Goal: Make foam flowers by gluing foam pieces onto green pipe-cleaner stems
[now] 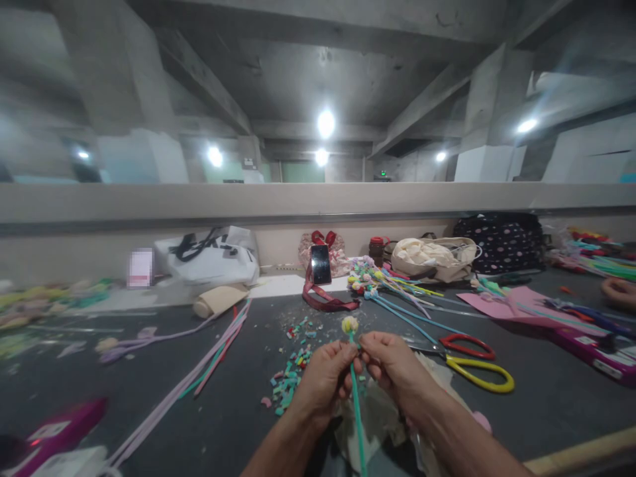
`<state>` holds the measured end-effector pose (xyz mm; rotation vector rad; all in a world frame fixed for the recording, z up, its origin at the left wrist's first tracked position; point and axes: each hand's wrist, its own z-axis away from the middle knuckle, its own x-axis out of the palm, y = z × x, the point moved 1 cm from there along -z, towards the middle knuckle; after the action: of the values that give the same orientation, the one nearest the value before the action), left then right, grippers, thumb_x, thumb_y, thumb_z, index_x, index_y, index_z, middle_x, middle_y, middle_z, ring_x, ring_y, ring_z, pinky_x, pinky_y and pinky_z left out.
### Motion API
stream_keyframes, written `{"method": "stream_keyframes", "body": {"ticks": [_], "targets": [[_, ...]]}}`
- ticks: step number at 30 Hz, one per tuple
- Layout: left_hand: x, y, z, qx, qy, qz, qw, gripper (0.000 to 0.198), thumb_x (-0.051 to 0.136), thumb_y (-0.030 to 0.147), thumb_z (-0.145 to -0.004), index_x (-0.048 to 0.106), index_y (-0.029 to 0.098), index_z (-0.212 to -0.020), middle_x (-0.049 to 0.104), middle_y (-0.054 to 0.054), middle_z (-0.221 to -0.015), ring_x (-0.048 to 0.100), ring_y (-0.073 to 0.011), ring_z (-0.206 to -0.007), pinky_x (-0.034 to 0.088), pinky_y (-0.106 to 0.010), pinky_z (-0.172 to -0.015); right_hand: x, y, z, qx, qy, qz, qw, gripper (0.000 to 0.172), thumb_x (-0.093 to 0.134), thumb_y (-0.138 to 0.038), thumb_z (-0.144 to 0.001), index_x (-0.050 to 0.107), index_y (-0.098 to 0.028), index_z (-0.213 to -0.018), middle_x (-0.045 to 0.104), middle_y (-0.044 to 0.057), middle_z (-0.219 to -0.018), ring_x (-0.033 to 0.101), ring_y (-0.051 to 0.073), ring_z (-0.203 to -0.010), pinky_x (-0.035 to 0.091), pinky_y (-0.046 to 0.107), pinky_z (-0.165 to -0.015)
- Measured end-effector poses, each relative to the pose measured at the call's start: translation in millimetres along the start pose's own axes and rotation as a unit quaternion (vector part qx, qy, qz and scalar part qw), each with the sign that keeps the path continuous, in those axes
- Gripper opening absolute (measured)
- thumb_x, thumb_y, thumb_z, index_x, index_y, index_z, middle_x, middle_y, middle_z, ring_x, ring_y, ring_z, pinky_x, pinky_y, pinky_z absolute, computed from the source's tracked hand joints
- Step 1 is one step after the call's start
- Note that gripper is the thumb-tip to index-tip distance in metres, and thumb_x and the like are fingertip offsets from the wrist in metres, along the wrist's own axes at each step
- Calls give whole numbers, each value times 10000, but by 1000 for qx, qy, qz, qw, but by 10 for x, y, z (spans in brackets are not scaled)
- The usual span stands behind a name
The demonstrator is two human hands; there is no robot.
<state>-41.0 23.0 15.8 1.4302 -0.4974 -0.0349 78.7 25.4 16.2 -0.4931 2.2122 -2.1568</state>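
A green pipe-cleaner stem [356, 411] stands upright in front of me, with a small pale-yellow fuzzy flower head [350, 324] on its top. My left hand [322, 377] pinches the stem just below the head, thumb and fingers closed. From the other side my right hand [390, 364] has its fingertips pinched at the same spot; any small piece between them is hidden. Beside the left hand lie many colourful clipped scraps [288, 387]. Scissors with one red and one yellow handle [479, 374] rest right of my right hand.
Purple pipe cleaners [199, 371] lie at left, and finished fuzzy flowers [368, 273] further back. A phone [320, 264] leans on a patterned bag. Magenta tools [64, 424] [591, 351] flank the table. At the far right edge another person's hand [619, 291] shows.
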Motion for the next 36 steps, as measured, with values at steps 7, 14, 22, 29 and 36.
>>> {"method": "stream_keyframes", "body": {"ticks": [7, 14, 22, 29, 36], "targets": [[36, -20, 29, -10, -9, -11, 1000, 300, 557, 416, -655, 542, 123, -590, 415, 75, -357, 275, -4, -266, 164, -133, -293, -65, 15, -45, 48, -55, -38, 997, 300, 519, -360, -718, 499, -119, -541, 516, -24, -445, 300, 5, -288, 121, 157, -309], [39, -32, 25, -2, 38, 10, 999, 277, 548, 377, -677, 505, 135, -550, 378, 85, -307, 255, 2, -259, 156, -114, -295, -7, -22, -36, 7, 1, -36, 999, 278, 563, -355, -686, 492, -132, -537, 526, -32, -444, 329, 14, -306, 139, 155, -313], [81, 18, 51, -23, 35, 39, 998, 265, 603, 378, -621, 524, 137, -546, 351, 95, -284, 240, 5, -246, 159, -111, -288, -7, -14, -20, -53, 55, 0, 997, 244, 585, -349, -659, 497, -143, -562, 490, -65, -419, 343, 26, -325, 203, 158, -343], [81, 4, 57, -35, 38, 14, 999, 275, 564, 395, -642, 504, 149, -536, 346, 91, -275, 247, -10, -236, 152, -119, -272, 26, -86, 40, -64, 62, 66, 994, 255, 578, -338, -656, 490, -148, -511, 463, -69, -390, 336, 32, -314, 195, 165, -329], [97, 58, 102, -72, 41, 24, 996, 266, 563, 366, -645, 498, 144, -513, 339, 95, -279, 241, -3, -237, 140, -114, -278, -540, -418, 261, -83, 144, 143, 976, 173, 558, -316, -672, 514, -165, -599, 461, -71, -468, 330, 36, -346, 199, 169, -342]]}}
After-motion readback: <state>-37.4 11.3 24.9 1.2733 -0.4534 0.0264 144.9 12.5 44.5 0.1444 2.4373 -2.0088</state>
